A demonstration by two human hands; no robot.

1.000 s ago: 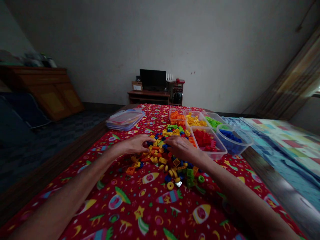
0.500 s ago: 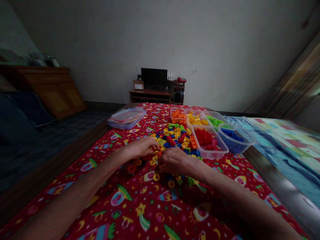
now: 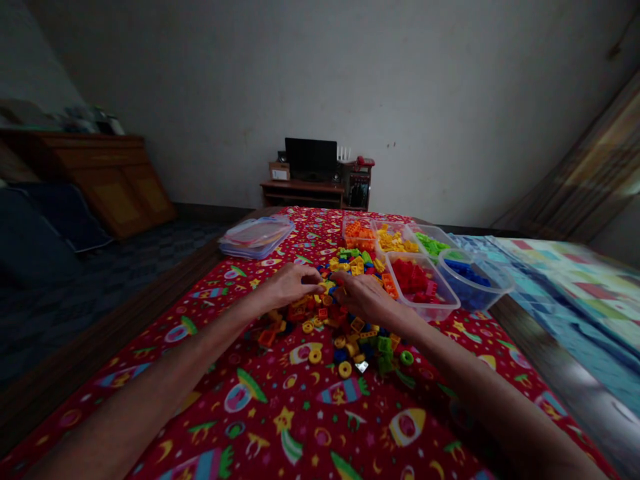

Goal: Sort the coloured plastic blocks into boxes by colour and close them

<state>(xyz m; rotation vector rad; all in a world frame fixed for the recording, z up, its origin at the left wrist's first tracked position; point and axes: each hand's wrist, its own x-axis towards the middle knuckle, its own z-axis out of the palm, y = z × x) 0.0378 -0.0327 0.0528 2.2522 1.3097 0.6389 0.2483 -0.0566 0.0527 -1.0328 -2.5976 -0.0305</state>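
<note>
Room: dim, with a plaster wall (image 3: 320, 80), a low wooden stand (image 3: 300, 193) under a black monitor (image 3: 311, 159), a wooden cabinet (image 3: 95, 180) far left, a patterned curtain (image 3: 590, 153) far right.

Surface: a red rocket-print cloth (image 3: 165, 427), a patchwork quilt (image 3: 565, 280) alongside on the right.

Containers: a flat clear box (image 3: 256, 238) at the far left of the cloth; clear tubs sorted by colour beyond the pile: an orange tub (image 3: 345, 230), a yellow tub (image 3: 387, 227), a green tub (image 3: 435, 233), a red tub (image 3: 423, 313), a round blue tub (image 3: 493, 287).

Pile: loose mixed plastic bricks (image 3: 330, 320) mid-cloth, just short of the red tub, with nothing but loose pieces around the hands.

Change: hands closer together than half a second ago and further up the pile, near pieces back in view.

Left hand (image 3: 293, 287): curled, palm down, over the pile's far edge; any pinch unclear.

Right hand (image 3: 363, 298): curled likewise, just beside the left and the red tub; any pinch hidden.

Loose pieces: a yellow ring (image 3: 345, 369), a green ring (image 3: 407, 358).
</note>
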